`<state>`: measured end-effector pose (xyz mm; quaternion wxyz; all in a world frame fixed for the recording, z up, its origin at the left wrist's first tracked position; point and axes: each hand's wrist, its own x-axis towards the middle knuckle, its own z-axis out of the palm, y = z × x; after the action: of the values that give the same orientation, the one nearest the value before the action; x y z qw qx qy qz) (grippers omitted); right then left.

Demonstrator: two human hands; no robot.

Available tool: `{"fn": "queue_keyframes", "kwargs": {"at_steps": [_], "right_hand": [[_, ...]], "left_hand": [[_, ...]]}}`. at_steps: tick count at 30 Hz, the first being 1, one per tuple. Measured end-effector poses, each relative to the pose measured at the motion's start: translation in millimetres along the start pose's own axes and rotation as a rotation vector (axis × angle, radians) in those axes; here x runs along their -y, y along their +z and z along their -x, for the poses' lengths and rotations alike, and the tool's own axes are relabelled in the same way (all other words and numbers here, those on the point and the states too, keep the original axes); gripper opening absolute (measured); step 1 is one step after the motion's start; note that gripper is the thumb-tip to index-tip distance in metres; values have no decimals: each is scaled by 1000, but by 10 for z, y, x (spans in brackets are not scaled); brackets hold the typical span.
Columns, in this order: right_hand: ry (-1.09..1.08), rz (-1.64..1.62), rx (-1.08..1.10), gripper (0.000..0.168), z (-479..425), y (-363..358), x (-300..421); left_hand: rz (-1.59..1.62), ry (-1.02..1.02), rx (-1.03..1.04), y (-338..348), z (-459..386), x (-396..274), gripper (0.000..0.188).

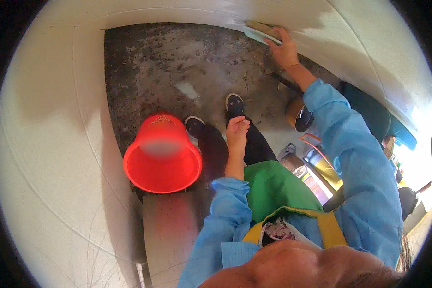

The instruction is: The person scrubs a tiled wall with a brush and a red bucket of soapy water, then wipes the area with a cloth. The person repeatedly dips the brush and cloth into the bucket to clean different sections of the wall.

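Note:
My right hand is stretched up and grips a flat block, pale green-white on one side and tan on the other. The block lies against the lower part of a cream-coloured wall. Nearer my body, my left hand is held above my legs with its fingers curled; no object shows in it. A large red plastic bucket stands to the left of my feet, its inside partly blurred.
A cream wall runs along the left. Below the bucket lies a pale board. An open round can sits on the stained floor under my right arm, near an orange strap. A dark green object is beyond that arm.

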<state>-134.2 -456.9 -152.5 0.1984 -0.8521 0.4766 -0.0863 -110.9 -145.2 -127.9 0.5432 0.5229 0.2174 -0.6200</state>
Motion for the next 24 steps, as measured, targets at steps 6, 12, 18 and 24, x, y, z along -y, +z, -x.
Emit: {"fn": "queue_keyframes", "kwargs": {"at_steps": [6, 12, 18, 24], "right_hand": [[203, 113, -119, 43, 326, -966, -1328], [263, 371, -207, 39, 484, -1145, -1685], [-100, -69, -127, 38, 5, -401, 26], [68, 380, -153, 37, 312, -1039, -1120]], "left_hand": [[39, 103, 32, 93, -78, -214, 18], [26, 61, 85, 305, -48, -352, 18], [18, 89, 41, 212, -123, -290, 18], [61, 93, 14, 233, -109, -343, 18]]}}
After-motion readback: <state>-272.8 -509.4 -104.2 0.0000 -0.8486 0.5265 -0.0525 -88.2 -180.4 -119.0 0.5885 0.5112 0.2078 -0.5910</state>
